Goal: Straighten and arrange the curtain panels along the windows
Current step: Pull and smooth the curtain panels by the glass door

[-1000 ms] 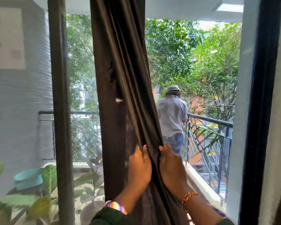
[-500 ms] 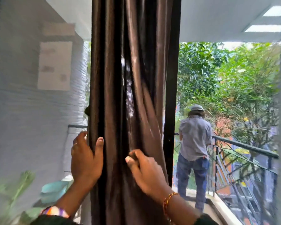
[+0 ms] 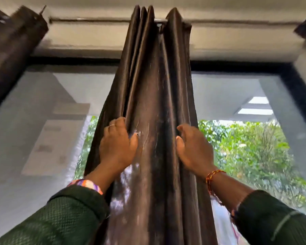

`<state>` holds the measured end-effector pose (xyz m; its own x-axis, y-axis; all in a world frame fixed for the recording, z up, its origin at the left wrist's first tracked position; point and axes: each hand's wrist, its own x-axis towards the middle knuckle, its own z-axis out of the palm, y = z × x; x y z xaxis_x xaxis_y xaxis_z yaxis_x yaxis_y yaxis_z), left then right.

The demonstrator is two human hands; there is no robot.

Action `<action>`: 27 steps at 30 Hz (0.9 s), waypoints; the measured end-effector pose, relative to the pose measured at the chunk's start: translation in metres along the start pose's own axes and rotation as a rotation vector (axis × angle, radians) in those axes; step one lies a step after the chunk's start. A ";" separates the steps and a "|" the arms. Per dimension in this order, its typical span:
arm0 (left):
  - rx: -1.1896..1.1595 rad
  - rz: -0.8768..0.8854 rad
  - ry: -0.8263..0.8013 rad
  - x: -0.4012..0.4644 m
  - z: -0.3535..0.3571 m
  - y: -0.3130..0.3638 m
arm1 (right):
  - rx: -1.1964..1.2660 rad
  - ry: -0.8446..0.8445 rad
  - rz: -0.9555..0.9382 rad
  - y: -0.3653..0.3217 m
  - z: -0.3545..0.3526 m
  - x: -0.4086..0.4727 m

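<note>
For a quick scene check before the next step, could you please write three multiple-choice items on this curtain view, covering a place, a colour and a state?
1. Where does the brown curtain panel hang?
A. bunched at the middle of the rail
B. spread across the whole window
C. heaped on the floor

2. What colour are the sleeves?
A. white
B. dark green
C. red

3. What is the left hand doing?
A. hanging idle
B. gripping a fold of the panel
C. holding the rail

Answers: 1 A, the pleats gather at the centre; 2 B, both forearms wear dark green; 3 B, its fingers curl into a fold, while the right hand curls at the other edge.
</note>
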<state>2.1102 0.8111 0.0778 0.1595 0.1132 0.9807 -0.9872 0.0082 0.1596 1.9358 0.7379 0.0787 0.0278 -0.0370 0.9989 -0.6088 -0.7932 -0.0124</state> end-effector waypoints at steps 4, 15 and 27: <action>0.072 -0.052 0.011 0.052 -0.002 -0.014 | -0.084 0.002 0.197 0.011 0.008 0.041; -0.006 -0.372 -0.259 0.109 0.014 -0.081 | 0.300 -0.113 0.346 0.016 0.058 0.070; -0.186 -0.122 -0.401 0.097 0.095 0.027 | 0.466 -0.205 -0.048 0.009 0.072 0.079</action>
<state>2.1001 0.7281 0.1874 0.2302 -0.2928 0.9280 -0.9399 0.1802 0.2900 1.9897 0.6839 0.1543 0.2304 -0.0754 0.9702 -0.1859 -0.9820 -0.0321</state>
